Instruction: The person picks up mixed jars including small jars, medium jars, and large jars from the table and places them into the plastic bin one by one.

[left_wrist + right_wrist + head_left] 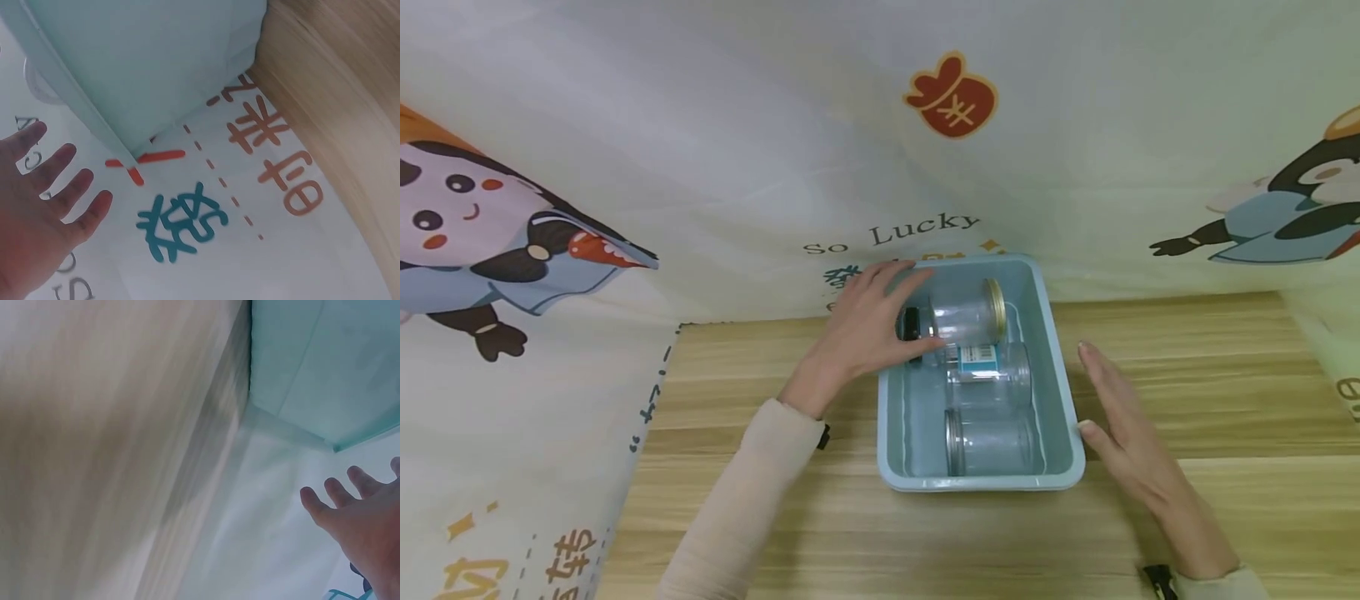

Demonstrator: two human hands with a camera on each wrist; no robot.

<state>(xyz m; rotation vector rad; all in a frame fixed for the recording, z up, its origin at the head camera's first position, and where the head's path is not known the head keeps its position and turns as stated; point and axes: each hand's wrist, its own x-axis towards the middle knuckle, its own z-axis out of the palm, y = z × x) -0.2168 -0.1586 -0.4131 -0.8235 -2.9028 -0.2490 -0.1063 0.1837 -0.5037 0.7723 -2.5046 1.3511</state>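
Reading "So Lucky" [891, 234] behind bin [1063, 367].

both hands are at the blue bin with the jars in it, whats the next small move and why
Probably bring the right hand in against the blue bin's right wall. The left hand already reaches over the left rim beside the jars lying inside, while the right is open, just off that wall.

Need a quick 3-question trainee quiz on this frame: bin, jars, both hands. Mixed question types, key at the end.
1. True or false: the right hand grips a jar.
2. How many clear jars lie in the blue bin?
3. Which lid is the left hand nearest? A gold lid B black lid C silver lid

Key: 1 false, it is open beside the bin. 2 three visible, all on their sides. 3 B.
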